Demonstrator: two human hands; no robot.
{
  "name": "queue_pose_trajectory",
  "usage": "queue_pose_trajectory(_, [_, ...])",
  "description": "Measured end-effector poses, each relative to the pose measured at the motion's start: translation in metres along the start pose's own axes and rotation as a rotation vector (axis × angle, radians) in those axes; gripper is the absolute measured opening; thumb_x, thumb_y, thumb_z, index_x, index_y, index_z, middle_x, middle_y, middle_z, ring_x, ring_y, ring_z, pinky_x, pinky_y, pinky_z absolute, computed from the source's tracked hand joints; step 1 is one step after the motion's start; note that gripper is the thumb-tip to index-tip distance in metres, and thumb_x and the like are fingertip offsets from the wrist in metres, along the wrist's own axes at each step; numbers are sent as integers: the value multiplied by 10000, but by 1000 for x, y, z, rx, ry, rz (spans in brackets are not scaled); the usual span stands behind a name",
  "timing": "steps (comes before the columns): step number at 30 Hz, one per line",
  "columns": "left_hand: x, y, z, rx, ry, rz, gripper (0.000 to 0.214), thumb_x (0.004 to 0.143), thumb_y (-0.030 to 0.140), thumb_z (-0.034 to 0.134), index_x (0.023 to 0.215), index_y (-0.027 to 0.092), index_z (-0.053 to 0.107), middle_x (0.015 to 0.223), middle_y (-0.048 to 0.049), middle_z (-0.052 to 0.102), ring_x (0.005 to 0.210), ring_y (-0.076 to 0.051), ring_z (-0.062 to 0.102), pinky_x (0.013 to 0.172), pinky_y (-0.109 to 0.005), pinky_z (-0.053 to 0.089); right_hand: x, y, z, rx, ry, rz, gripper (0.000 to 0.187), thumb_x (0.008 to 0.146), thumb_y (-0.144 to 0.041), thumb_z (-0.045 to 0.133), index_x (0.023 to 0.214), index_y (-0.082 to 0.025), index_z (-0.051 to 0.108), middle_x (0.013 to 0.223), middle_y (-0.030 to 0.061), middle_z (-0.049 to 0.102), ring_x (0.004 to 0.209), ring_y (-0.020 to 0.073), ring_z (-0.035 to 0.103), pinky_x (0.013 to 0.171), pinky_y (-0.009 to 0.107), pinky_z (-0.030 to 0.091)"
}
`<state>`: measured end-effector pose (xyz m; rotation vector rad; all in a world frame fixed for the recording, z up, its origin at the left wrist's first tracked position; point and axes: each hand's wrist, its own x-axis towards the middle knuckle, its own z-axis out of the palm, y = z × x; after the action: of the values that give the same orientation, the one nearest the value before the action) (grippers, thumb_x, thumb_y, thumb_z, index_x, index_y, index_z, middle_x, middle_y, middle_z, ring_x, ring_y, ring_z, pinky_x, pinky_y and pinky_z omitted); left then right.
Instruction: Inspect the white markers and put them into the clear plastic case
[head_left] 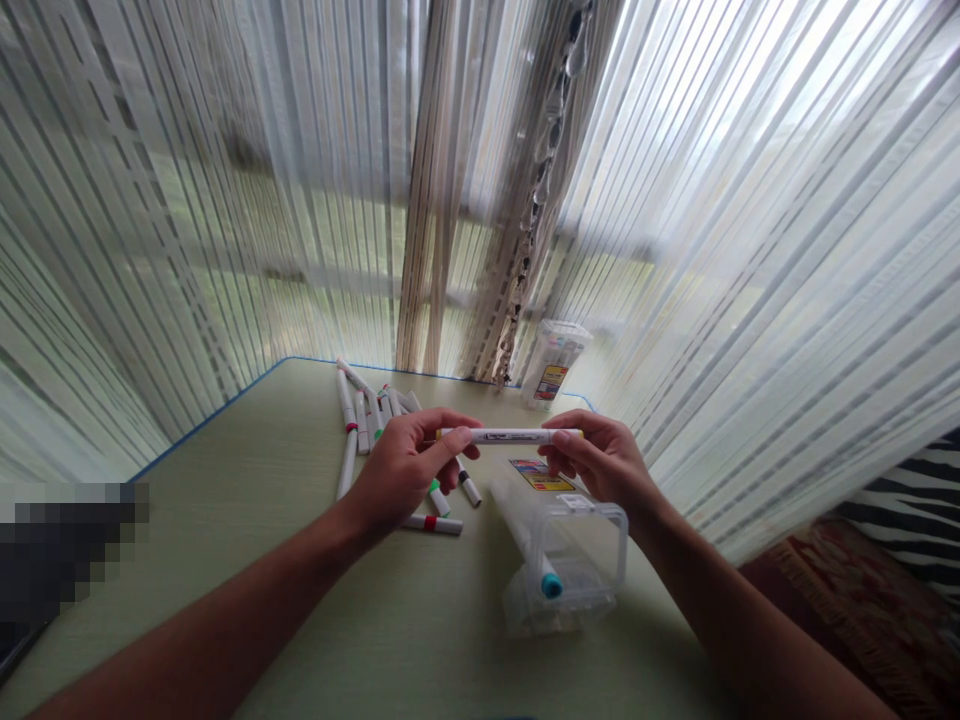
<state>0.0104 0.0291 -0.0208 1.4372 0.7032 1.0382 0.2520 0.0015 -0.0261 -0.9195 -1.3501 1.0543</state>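
Toward the left of the pale green tabletop (225, 520), loose white cylindrical markers (346, 465) lie at mixed angles. The left hand (420, 450) pinches one end of a slim white yellow-tipped marker (511, 437), raised above the tabletop, its long axis level, ends pointing left and right. Below lies a clear plastic box (540, 475); rightmost, the right hand (600, 455) pinches the marker's other end.

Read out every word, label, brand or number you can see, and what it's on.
Nothing reads clearly.
Held marker: black print, too small and blurred to read.
Near box: coloured label, too blurred.
Far box: yellow, red and blue label, too small and blurred.
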Motion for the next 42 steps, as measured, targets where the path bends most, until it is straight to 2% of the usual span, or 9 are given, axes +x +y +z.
queue_pose_trajectory(17, [0,0,-1,11,-9,6,281,867,308,650,1033,85,691,782,-56,697,492,-78,534,460,-204,444,0,0,0,19,-26,-28,114,825,-264,762,896,-175,750,660,25,719,512,92,599,451,192,372])
queue_pose_trajectory(42, [0,1,0,24,-7,-4,281,860,322,647,1017,94,694,773,-53,699,493,-81,531,459,-206,436,0,0,0,10,-17,-19,133,816,-278,768,886,-168,742,640,24,709,505,106,583,451,216,351])
